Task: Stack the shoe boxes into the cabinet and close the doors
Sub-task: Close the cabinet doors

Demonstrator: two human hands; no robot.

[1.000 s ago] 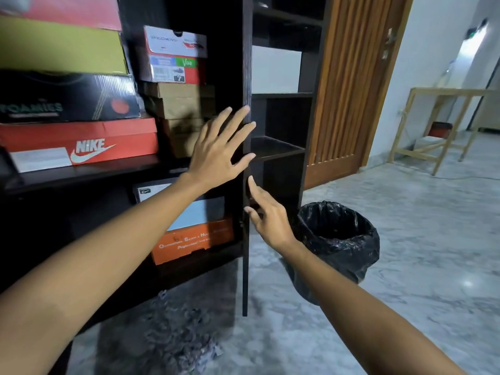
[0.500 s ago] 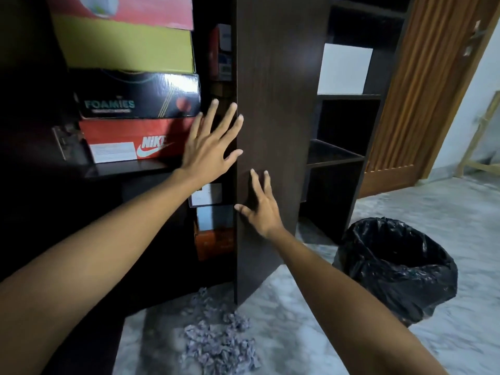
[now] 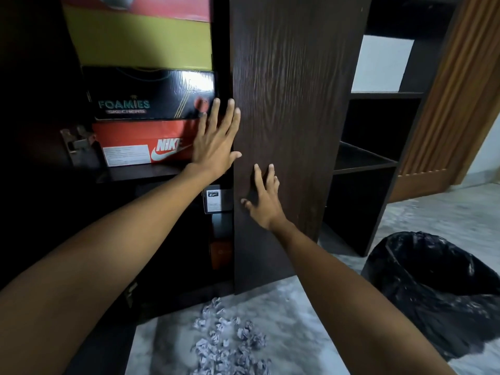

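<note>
we judge the dark cabinet door [image 3: 284,131] stiff, light on its hinge and handle-free, so a flat push near its free edge suits it; it stands part-closed over the stacked shoe boxes [image 3: 146,104] on the shelf; our right hand [image 3: 263,201] lies spread, palm on the panel, gripping nothing; our left hand [image 3: 216,142] is open flat at the door's edge

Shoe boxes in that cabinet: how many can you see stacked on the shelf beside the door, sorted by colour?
Red: 2, the top box and the Nike box
Yellow-green: 1
Black: 1, the Foamies box
Total: 4 on that shelf. Below it, slivers of more boxes show past the door, too hidden to count.
</note>
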